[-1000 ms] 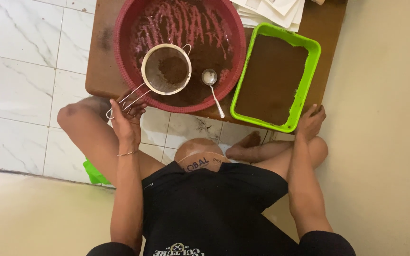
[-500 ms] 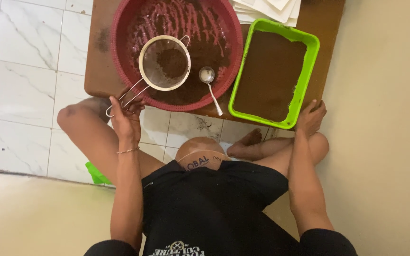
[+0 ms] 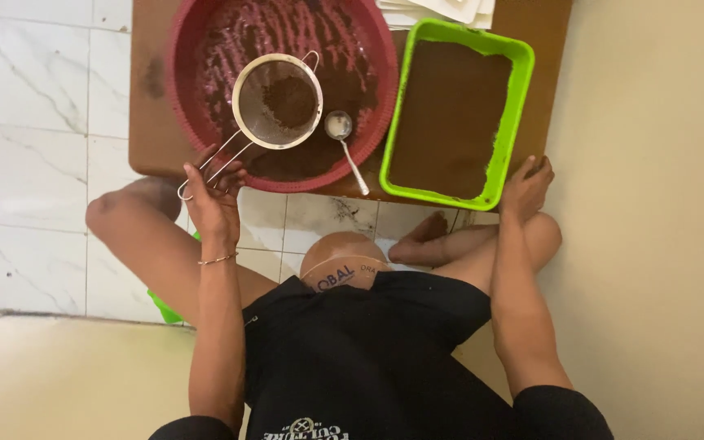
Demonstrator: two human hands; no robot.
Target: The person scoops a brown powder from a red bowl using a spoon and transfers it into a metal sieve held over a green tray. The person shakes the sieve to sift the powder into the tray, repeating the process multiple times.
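1. The round metal mesh sieve with a wire handle (image 3: pixel 277 102) hangs over the big red round plastic basin (image 3: pixel 189 49), holding a small heap of dark brown powder (image 3: pixel 290 101) in its mesh
2. The left hand (image 3: pixel 213 191) has its fingers closed round the end of the sieve's wire handle, just at the near rim of the basin; a thin bracelet sits on that wrist
3. Inside the basin lies more dark brown powder, streaked up the walls, and a metal spoon (image 3: pixel 344 138) rests with its bowl in the powder and its handle sloping over the near rim
4. Just beside the basin stands a bright green rectangular plastic tray (image 3: pixel 520 90) filled level with the same brown powder
5. The right hand (image 3: pixel 527 186) rests on the near corner of the green tray, fingers curled against its rim; it grips nothing else, and how firmly it holds the rim I cannot tell
6. Basin and tray both sit on a low brown wooden board (image 3: pixel 147 98) laid on white marbled floor tiles (image 3: pixel 34 122)
7. A stack of white paper sheets (image 3: pixel 442 10) lies at the far edge of the board
8. The person sits cross-legged on the floor in a black shirt
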